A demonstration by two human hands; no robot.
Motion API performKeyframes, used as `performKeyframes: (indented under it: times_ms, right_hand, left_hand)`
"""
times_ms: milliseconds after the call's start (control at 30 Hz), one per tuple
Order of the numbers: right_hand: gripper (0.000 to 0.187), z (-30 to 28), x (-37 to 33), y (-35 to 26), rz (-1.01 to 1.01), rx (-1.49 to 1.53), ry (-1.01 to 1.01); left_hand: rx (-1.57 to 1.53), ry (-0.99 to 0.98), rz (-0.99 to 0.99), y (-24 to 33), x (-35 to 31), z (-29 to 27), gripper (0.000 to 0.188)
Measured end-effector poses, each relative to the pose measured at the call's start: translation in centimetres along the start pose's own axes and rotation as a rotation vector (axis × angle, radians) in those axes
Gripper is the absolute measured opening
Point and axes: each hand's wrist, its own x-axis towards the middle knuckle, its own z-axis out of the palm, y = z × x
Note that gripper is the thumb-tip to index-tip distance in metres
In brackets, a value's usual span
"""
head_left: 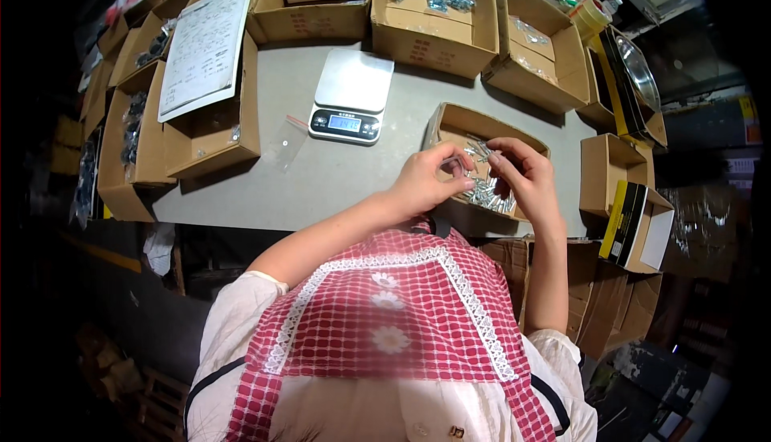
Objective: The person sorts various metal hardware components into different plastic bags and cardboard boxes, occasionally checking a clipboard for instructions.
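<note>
Both of my hands are over a shallow cardboard box (446, 119) that holds a pile of small silvery screws or bolts (487, 194). My left hand (430, 178) is at the box's left side, its fingers curled with thumb and fingertips nearly together. Something clear and shiny shows between them, too small to name. My right hand (524, 175) hangs over the right part of the pile. Its thumb and fingers are drawn into a pinch, and what lies between them is hidden against the metal pieces.
Left of the box stands a white digital scale (347, 96) with a lit display. Beside it lies a clear plastic bag (283, 149) with a red strip. Cardboard boxes (434, 48) of small parts ring the table, one carrying a written sheet (207, 50). Tape rolls (590, 16) stand back right.
</note>
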Motion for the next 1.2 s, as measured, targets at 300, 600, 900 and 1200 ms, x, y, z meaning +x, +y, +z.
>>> performKeyframes:
  times_ms: [300, 600, 900, 1200]
  right_hand:
    - [0.024, 2.2, 0.1, -1.5, -0.711, -0.356, 0.017]
    - [0.033, -1.4, 5.1, 7.5, -0.152, -0.628, 0.061]
    - [0.022, 2.3, 6.0, 11.2, -0.088, -1.096, -0.104]
    - [0.023, 1.9, 5.8, 7.6, -0.181, -0.852, 0.155]
  left_hand:
    - [0.086, 0.029, 0.089, 0.6, -0.2, 0.6, 0.032]
    - [-0.785, -0.112, -0.200, 3.1, 0.2, -2.4, 0.026]
    - [-1.356, -0.222, -0.334, 3.9, 1.2, -4.8, 0.023]
    - [-1.076, -0.190, -0.322, 5.4, 0.6, -4.8, 0.025]
